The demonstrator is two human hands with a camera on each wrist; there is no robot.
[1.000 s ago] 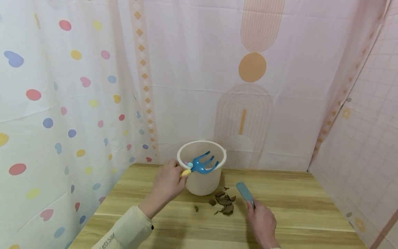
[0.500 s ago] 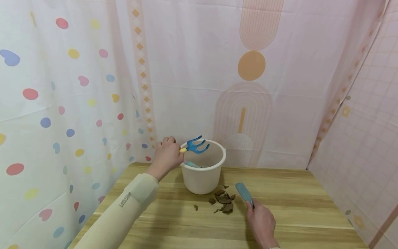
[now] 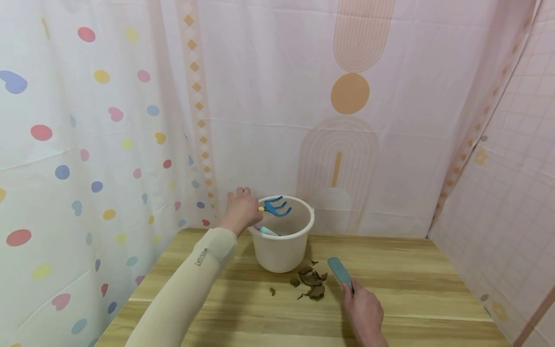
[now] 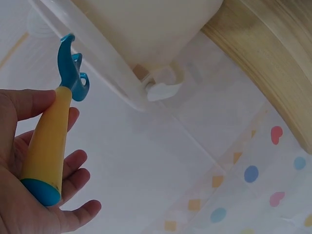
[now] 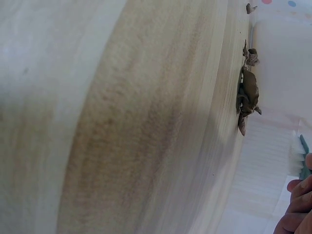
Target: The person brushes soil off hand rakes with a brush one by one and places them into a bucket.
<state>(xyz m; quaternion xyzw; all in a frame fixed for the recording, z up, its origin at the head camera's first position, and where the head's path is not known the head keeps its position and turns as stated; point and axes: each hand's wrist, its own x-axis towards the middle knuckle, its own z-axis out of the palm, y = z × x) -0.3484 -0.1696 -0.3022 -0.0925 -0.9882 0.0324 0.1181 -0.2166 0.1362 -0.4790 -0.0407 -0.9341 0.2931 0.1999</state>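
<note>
My left hand [image 3: 243,209] holds a small hand rake [image 3: 276,207] with curved blue tines over the left rim of a cream bucket [image 3: 279,254]. In the left wrist view, thumb and fingers are around its yellow handle [image 4: 48,136], whose blue end points down. Low on the right, my right hand [image 3: 364,311] grips a grey-blue brush [image 3: 339,271]; pale bristles [image 5: 295,151] show in the right wrist view. Between brush and bucket lies a loose pile of brown dry leaves [image 3: 312,279], with a small scrap [image 3: 272,291] off to its left.
Inside the bucket, a tool with a light-blue and pinkish handle [image 3: 268,231] leans against the left wall. The wooden table [image 3: 390,270] is bounded by a dotted curtain [image 3: 108,159] at left, a patterned cloth [image 3: 260,144] behind and a checked one [image 3: 516,193] at right.
My left hand has risen and moved away from me with the rake, then slightly right, uncovering more of the tool in the bucket. The right hand and leaves stay about where they were.
</note>
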